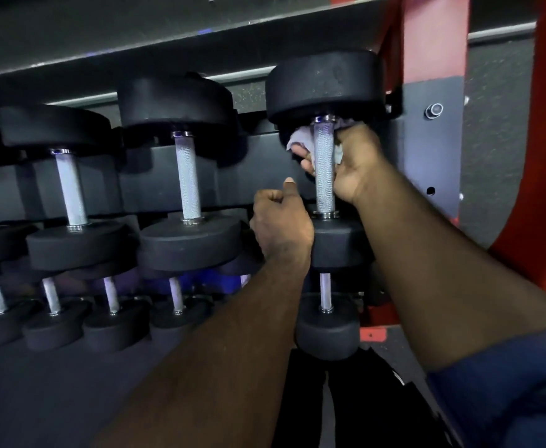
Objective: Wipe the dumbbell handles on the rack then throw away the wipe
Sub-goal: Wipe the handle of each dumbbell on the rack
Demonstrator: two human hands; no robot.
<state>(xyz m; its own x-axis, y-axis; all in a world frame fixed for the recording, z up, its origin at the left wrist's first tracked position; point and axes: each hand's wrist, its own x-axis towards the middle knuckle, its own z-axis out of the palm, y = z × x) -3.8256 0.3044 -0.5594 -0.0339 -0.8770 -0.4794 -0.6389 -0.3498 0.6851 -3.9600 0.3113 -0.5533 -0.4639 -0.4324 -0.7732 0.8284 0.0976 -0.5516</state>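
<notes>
Sleeve (507,383) low right, nearest. Right hand (359,163) grip: fingers curled round the handle (324,176), wipe (297,137) trapped against it near the top head (323,88). I'd say a full wrap to cover the knurl. Left hand (281,227) fisted, thumb up, holding nothing, against the lower head (339,240), probably bracing. Rack (427,150) behind.

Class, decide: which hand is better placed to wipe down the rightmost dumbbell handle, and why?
Right. The right hand wraps the wipe around the rightmost dumbbell handle; the left hand is a fist with no wipe.
</notes>
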